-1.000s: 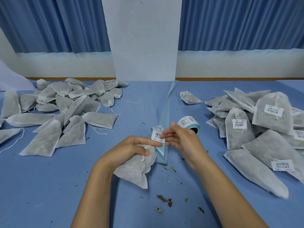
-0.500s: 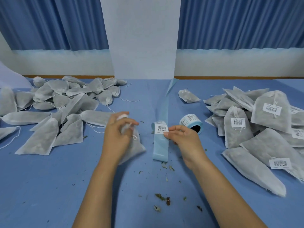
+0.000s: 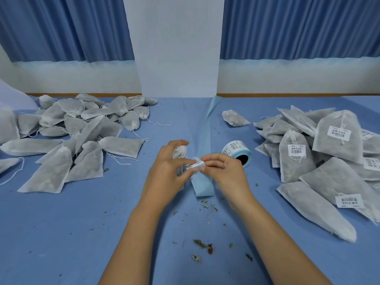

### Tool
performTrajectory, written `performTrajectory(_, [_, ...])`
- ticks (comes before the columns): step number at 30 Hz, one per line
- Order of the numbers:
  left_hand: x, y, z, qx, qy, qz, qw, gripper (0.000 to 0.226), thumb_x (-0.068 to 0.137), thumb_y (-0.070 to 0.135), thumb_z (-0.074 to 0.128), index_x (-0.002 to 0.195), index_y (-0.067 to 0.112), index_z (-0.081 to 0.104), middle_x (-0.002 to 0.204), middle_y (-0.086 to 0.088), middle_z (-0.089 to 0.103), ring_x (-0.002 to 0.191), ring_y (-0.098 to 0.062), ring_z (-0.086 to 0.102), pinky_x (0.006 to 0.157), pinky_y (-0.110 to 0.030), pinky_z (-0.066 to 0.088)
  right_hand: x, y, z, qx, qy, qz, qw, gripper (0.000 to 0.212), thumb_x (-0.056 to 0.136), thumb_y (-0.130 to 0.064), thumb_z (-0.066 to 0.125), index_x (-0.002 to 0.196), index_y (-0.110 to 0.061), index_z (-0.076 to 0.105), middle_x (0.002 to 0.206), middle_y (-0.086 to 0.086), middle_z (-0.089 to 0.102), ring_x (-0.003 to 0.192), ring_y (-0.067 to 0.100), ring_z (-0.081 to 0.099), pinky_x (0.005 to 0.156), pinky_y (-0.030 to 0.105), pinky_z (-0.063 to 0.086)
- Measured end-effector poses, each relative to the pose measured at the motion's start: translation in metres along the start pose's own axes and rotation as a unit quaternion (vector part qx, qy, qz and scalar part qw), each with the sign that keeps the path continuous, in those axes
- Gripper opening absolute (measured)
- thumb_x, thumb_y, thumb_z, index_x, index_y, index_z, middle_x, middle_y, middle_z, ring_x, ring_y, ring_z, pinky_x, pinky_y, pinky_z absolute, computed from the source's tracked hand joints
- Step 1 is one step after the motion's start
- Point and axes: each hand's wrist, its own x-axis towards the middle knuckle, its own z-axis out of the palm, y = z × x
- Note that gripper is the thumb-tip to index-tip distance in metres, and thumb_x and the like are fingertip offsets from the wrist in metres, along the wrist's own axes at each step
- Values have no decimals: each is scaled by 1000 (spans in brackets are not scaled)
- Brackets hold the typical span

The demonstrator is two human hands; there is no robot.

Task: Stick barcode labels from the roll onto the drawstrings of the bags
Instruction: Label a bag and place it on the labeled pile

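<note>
My left hand (image 3: 167, 171) grips a small grey drawstring bag (image 3: 179, 151), mostly hidden behind the fingers. My right hand (image 3: 225, 171) pinches a white barcode label (image 3: 196, 163), seen nearly edge-on, and both hands meet at it. The bag's drawstring is hidden at the label. The label roll (image 3: 237, 153) lies on its side just right of my right hand. A strip of blue backing paper (image 3: 202, 183) trails from under the hands and runs away across the table.
A pile of unlabelled grey bags (image 3: 78, 136) with loose strings lies at the left. A pile of labelled bags (image 3: 320, 153) lies at the right. One single bag (image 3: 234, 118) lies at the back centre. Dried herb crumbs (image 3: 202, 244) are scattered near the front on the blue cloth.
My left hand lifted the bag off the table and brought it right to the label. The right hand peeled the label off the backing and turned it edge-on between both hands.
</note>
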Motion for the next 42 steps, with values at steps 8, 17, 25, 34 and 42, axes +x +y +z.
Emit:
performTrajectory(8, [-2,-2,1,-10,-11,-57,998,5,83,23,76,85,20,80,125,20,54,115,-7,52,88,-37,49,1,1,0,-135,-8,-93,986,26,73,3,76,79,-18,60,70,-3,67,57,-7,56,61,5,40])
performTrajectory(17, [0,-5,-6,-30,126,-156,979,23,86,14,65,66,25,71,120,22,56,93,5,54,78,-21,45,6,2,-10,-220,-55,-29,973,31,71,4,75,70,-18,54,62,-7,63,51,-7,51,53,4,37])
performTrajectory(25, [1,1,-22,-246,264,-190,913,24,89,14,67,68,22,72,116,20,62,100,5,59,84,-10,42,3,-4,-20,-306,-77,-8,949,37,83,-45,67,60,-16,66,69,-3,50,57,3,40,56,16,30])
performTrajectory(34, [0,16,-9,-313,140,-142,929,24,87,10,69,66,21,74,114,16,67,104,3,61,81,-7,41,-2,-18,-16,-269,46,-226,935,10,77,-25,77,69,-19,74,73,-8,36,69,3,41,63,12,31])
performTrajectory(42, [-3,21,0,-189,147,-41,970,17,84,10,72,75,23,74,118,1,61,106,5,57,87,-9,39,-12,-19,-5,-98,-44,-169,980,37,82,-47,65,60,-18,71,52,-3,54,55,7,46,58,13,34])
